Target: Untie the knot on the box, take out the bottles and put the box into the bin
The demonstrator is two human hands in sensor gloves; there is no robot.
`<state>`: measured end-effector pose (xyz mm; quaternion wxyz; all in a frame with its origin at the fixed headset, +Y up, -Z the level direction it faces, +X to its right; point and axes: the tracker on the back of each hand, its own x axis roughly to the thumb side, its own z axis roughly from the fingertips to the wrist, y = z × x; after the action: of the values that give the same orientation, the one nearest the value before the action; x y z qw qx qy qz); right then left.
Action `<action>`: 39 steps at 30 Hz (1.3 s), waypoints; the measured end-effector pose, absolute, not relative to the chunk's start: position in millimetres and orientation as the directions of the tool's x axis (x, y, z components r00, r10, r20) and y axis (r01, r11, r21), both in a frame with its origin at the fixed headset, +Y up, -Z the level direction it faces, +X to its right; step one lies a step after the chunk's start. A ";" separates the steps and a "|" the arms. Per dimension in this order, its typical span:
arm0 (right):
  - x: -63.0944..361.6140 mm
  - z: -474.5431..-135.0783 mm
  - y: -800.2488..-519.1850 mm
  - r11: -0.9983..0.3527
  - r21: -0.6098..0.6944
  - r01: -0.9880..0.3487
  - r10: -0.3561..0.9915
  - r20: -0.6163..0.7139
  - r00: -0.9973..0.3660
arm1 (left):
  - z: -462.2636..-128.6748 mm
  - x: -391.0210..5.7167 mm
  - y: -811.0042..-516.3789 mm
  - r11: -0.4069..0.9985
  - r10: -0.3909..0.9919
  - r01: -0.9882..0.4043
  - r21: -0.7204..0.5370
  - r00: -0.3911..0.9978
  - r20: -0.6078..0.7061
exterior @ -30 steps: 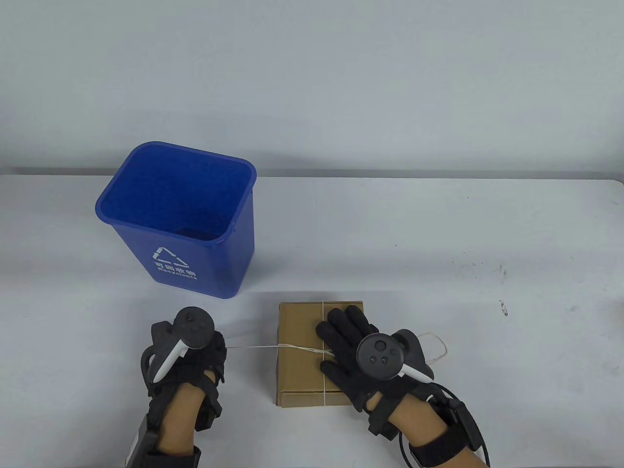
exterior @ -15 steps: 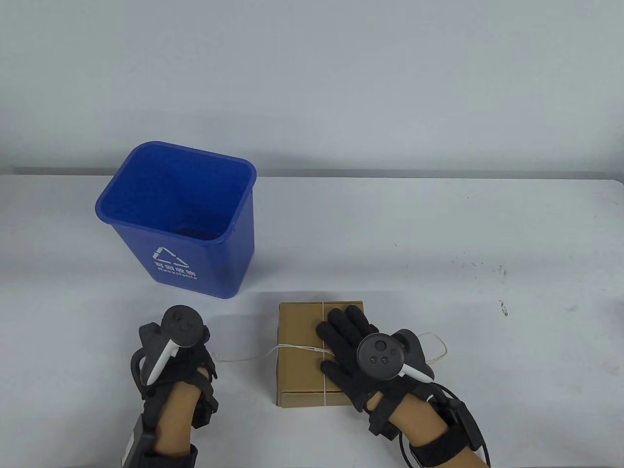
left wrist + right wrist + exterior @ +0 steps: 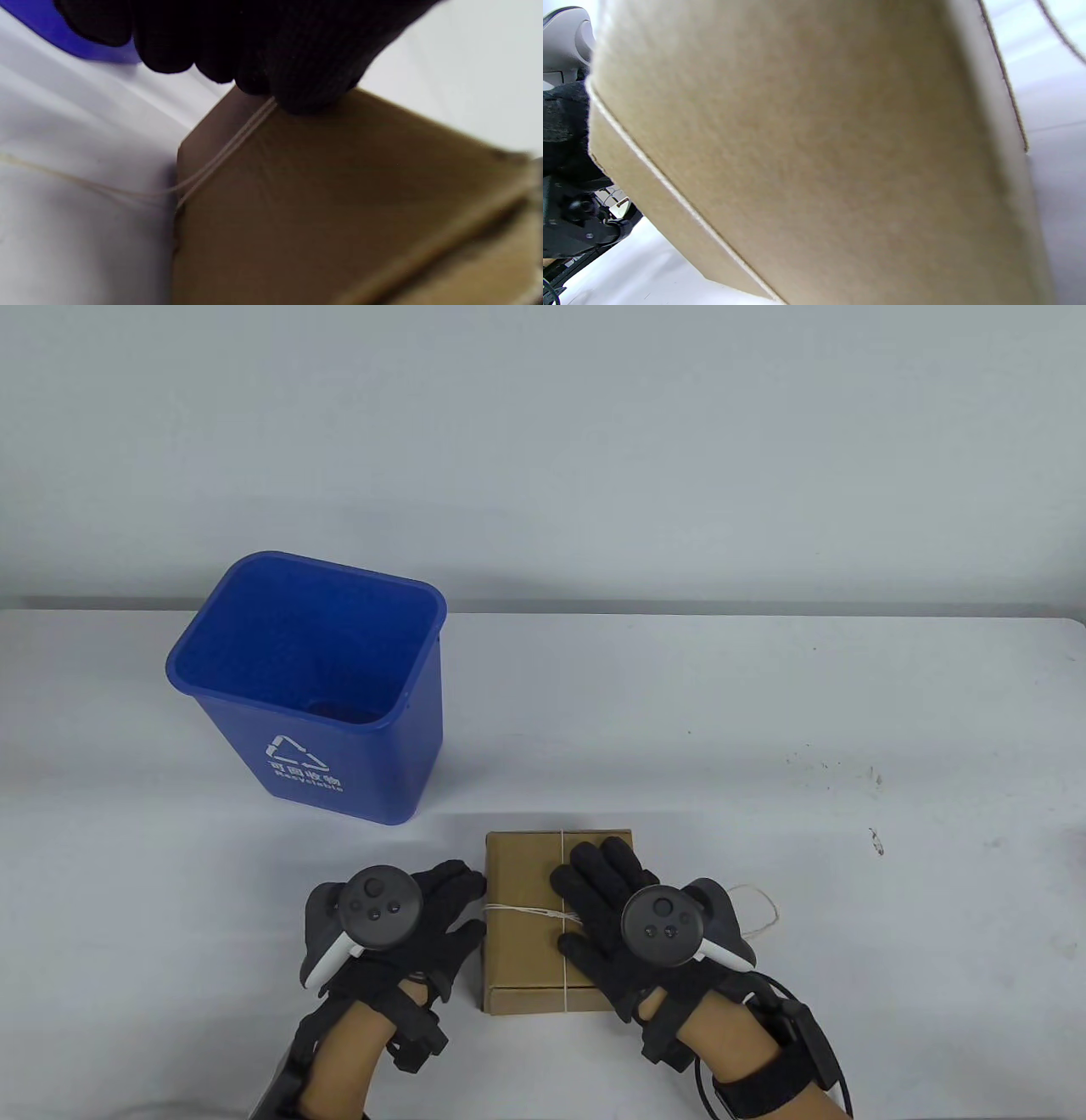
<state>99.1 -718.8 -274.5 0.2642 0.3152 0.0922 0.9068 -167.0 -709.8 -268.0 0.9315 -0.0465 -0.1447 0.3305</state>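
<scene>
A closed brown cardboard box [image 3: 522,959] lies on the white table near the front, with thin string [image 3: 519,910] tied crosswise round it. My right hand [image 3: 594,891] lies flat on the box's right half, fingers straight and pressing down. My left hand [image 3: 473,903] is at the box's left edge, fingers stretched toward it. In the left wrist view its fingertips [image 3: 297,89] touch the doubled string [image 3: 225,152] where it crosses the box [image 3: 339,203] edge. The right wrist view is filled by the box [image 3: 818,148] and one string line [image 3: 670,190]. No bottles are visible.
A blue recycling bin [image 3: 314,687] stands open and upright behind and left of the box. A loose string tail [image 3: 759,908] loops on the table to the right of my right hand. Another slack strand [image 3: 63,178] trails left of the box.
My left hand, which held the string out to the left, has moved right to the box's left edge. The string has gone slack. The right hand and box have not moved.
</scene>
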 end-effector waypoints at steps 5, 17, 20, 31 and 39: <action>98.9 -274.4 -718.9 -0.844 0.332 -0.422 0.537 0.524 -0.662 | -268.0 -164.9 -710.5 0.799 0.596 -0.594 -0.098 0.759 0.261; 98.8 -274.2 -719.0 -0.843 0.332 -0.422 0.537 0.524 -0.661 | -270.4 -171.8 -709.2 0.806 0.589 -0.585 -0.094 0.772 0.240; 98.8 -274.2 -719.1 -0.843 0.332 -0.423 0.538 0.524 -0.661 | -271.0 -175.0 -708.6 0.815 0.576 -0.573 -0.085 0.783 0.234; 99.0 -274.2 -719.0 -0.842 0.334 -0.424 0.540 0.523 -0.660 | -278.8 -193.9 -711.5 0.866 0.500 -0.496 -0.064 0.857 0.123; 99.2 -274.3 -719.1 -0.840 0.335 -0.426 0.542 0.522 -0.658 | -286.6 -216.1 -717.4 0.871 0.488 -0.486 -0.063 0.873 0.009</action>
<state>99.2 -719.1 -274.3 0.2673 0.3153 0.0916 0.9060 -216.1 -717.4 -286.6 0.9673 -0.0291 -0.0125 0.2518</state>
